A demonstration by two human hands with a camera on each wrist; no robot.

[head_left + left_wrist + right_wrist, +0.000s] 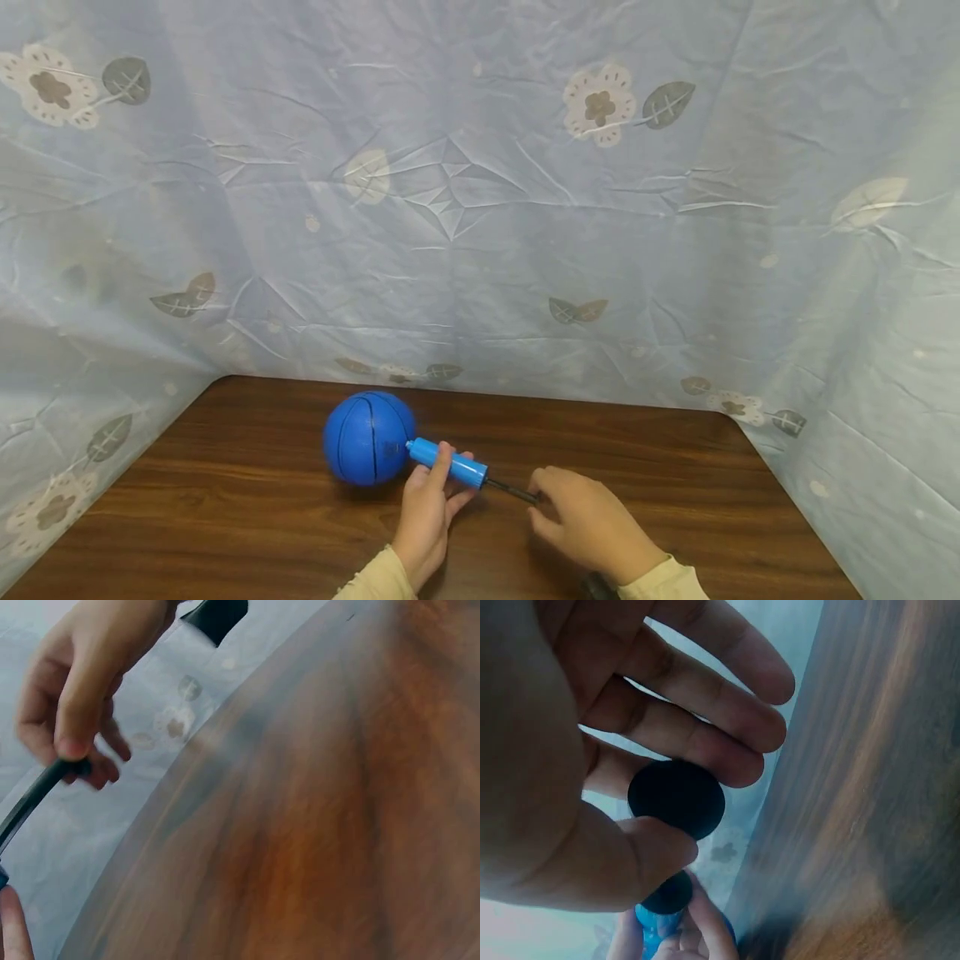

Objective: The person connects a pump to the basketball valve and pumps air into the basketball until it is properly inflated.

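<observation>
A blue ball [369, 438] with dark seam lines rests on the table, left of both hands. My left hand [429, 508] grips the blue barrel of a small hand pump [467, 471], whose tip points at the ball and appears to meet its right side. From the barrel's other end a dark rod [512, 490] extends toward my right hand [588, 521]. In the right wrist view, thumb and index finger pinch the round black handle end [676, 799], while the other fingers stay spread. In the left wrist view the rod [30, 802] runs between the two hands.
The dark brown wooden table [247, 500] has its far edge against a pale blue-grey floral curtain [465, 250]. The same fabric hangs along the left and right sides. A black device [598, 586] sits at the right wrist.
</observation>
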